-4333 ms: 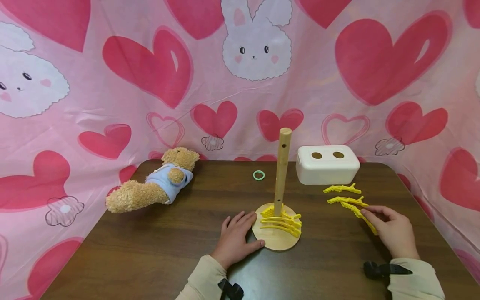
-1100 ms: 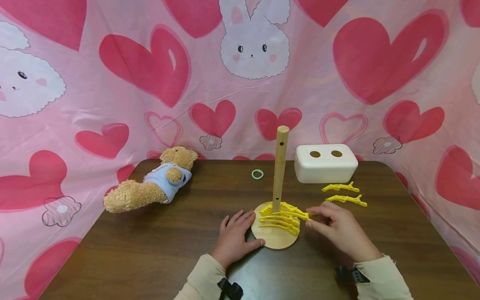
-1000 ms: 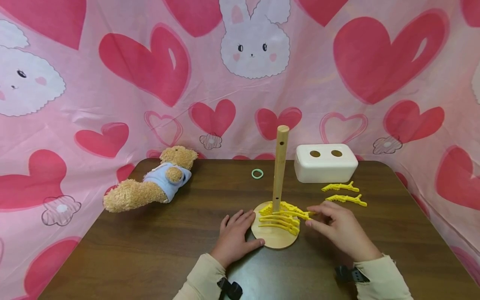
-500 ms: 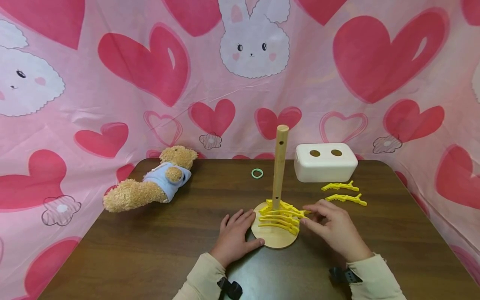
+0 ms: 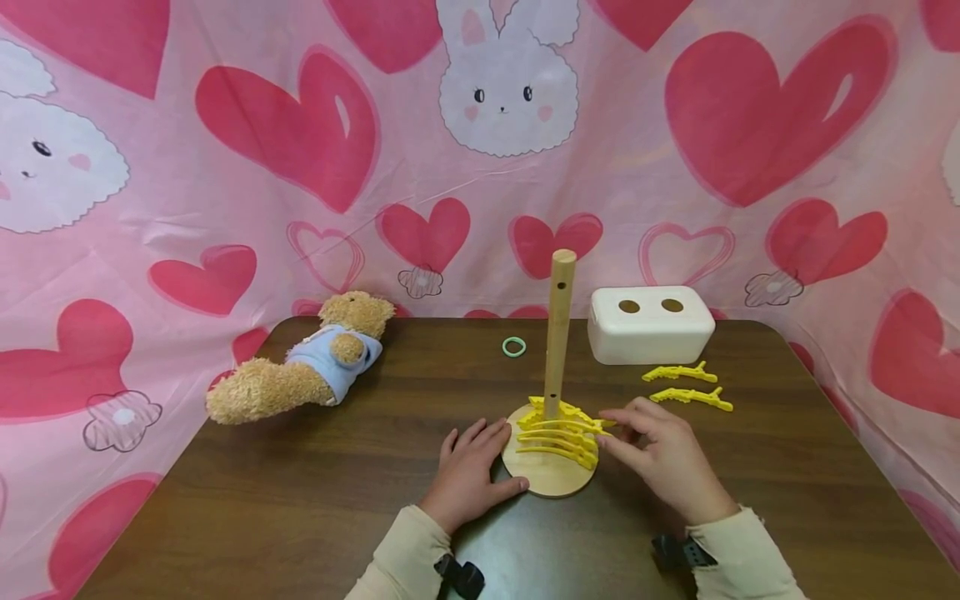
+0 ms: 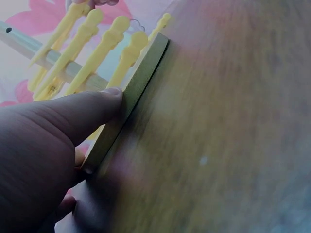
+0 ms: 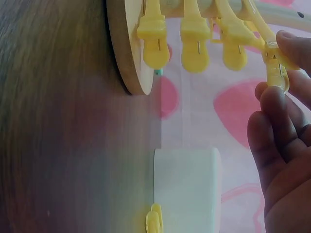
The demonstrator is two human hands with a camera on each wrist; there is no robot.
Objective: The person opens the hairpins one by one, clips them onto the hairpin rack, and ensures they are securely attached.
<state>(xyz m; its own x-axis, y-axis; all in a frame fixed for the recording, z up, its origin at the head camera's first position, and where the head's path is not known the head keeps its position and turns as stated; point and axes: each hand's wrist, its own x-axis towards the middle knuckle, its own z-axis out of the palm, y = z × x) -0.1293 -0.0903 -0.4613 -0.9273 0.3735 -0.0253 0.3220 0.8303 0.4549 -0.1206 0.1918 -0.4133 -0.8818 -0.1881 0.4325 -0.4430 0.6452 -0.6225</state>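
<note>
A wooden stand has a round base (image 5: pixel 551 483) and an upright pole (image 5: pixel 558 333). Several yellow hair clips (image 5: pixel 558 446) cluster round the lower pole, one above another. At its right end, my right hand (image 5: pixel 663 454) pinches the uppermost clip (image 7: pixel 272 58) between thumb and fingers. That clip's long arms reach to the pole in the right wrist view; whether they grip it, I cannot tell. My left hand (image 5: pixel 472 479) lies at the left of the base, fingers spread, thumb (image 6: pixel 104 104) touching the rim. Its other fingers are partly hidden in the left wrist view.
Two more yellow hair clips (image 5: pixel 678 372) lie on the dark table (image 5: pixel 300 500) before a white box (image 5: pixel 651 333) with two round holes. A green ring (image 5: pixel 513 347) lies behind the stand. A teddy bear (image 5: pixel 322 362) in blue lies at the left.
My right hand has picked up a hair clip from the table's right side and brought it left to the pole. Lately it has edged slightly further left. My left hand has stayed at the base.
</note>
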